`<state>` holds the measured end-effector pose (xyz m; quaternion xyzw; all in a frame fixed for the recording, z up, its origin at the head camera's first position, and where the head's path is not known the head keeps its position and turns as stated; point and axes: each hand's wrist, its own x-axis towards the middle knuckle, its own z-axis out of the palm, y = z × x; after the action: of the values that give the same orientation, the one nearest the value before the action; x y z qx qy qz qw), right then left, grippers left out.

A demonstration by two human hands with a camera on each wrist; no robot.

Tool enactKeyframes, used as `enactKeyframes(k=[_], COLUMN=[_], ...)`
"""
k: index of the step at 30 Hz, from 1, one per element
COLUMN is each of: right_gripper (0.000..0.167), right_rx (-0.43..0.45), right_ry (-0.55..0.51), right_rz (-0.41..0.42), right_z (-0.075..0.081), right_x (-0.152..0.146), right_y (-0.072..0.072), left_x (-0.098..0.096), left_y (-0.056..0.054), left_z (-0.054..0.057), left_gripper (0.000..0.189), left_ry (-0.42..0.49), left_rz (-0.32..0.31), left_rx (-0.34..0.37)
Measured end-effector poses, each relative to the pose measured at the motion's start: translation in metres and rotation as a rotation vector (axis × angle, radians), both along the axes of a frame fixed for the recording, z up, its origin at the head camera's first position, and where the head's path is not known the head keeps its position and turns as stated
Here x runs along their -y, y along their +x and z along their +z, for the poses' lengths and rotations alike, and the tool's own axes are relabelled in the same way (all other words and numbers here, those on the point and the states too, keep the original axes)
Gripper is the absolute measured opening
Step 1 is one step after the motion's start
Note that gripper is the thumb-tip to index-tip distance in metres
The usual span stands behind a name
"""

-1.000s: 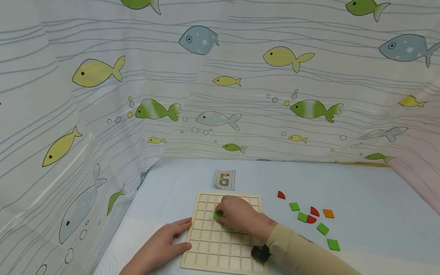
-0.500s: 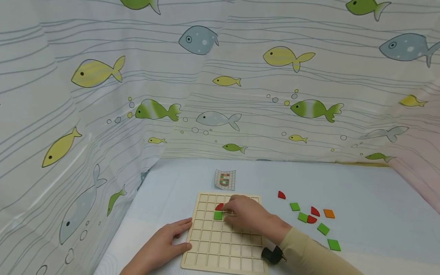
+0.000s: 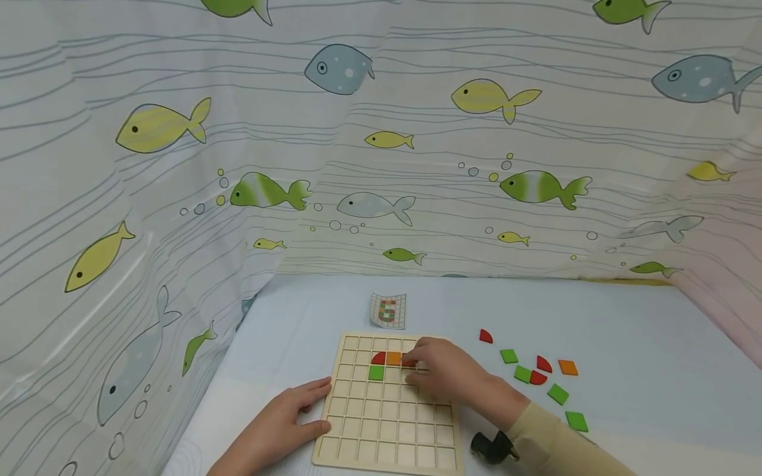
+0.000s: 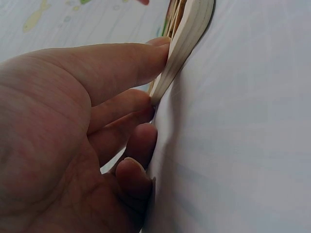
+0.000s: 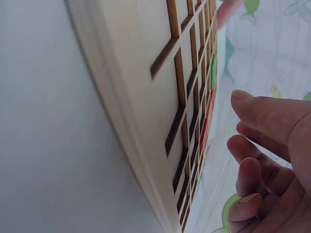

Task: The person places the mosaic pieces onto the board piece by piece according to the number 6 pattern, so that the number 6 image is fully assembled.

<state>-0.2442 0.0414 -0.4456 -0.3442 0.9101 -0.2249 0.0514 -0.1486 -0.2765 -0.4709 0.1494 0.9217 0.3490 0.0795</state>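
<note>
Nearest us, the lower picture edge cuts off the left forearm and the right sleeve (image 3: pixel 565 443), with a black wrist device (image 3: pixel 493 448) at four o'clock from the board's middle, its details too dark to make out. At nine o'clock the left hand (image 3: pixel 282 423) touches the rim of the gridded wooden board (image 3: pixel 381 428), thumb apart from its fingers; the left wrist view crops the palm. At two o'clock the right hand (image 3: pixel 449 373) hovers over the board and hides several cells; in the right wrist view we see its thumb and forefinger apart, the other fingers loosely bent. Towards twelve o'clock on the grid, we find a green square (image 3: pixel 376 373), then beyond it a red quarter-round (image 3: pixel 379 358), an orange square (image 3: pixel 393 359) and a second red piece (image 5: pixel 204 133), which the right fingers partly cover in the head view. Loose tiles (image 3: pixel 557 394) in green, red and orange lie between two and three o'clock; we cannot tell whether one green and one red touch or overlap. At twelve o'clock lies a card (image 3: pixel 387 311), its coloured figure too small to read surely, and farthest hangs a fish-printed cloth (image 3: pixel 440 231), cropped above.
</note>
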Motion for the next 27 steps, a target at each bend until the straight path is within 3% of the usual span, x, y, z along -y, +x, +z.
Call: enactKeyframes(k=[6,20,27], right_gripper=[0.030,0.034,0.035], right_rx=[0.032,0.005,-0.015], right_ry=[-0.008,-0.038,-0.076], right_rz=[-0.049,-0.222,-0.276], right_z=[0.000,-0.007,-0.009], right_x=[-0.016,-0.062,-0.099], right_y=[0.000,-0.003,-0.005], left_x=[0.001,0.001,0.001], left_y=[0.000,-0.001,-0.003], left_z=[-0.002,0.000,0.000], left_gripper=[0.069,0.070,0.072], left_ry=[-0.008,0.010,0.014], left_rz=[0.002,-0.011,-0.008], left_rx=[0.010,0.026,0.082])
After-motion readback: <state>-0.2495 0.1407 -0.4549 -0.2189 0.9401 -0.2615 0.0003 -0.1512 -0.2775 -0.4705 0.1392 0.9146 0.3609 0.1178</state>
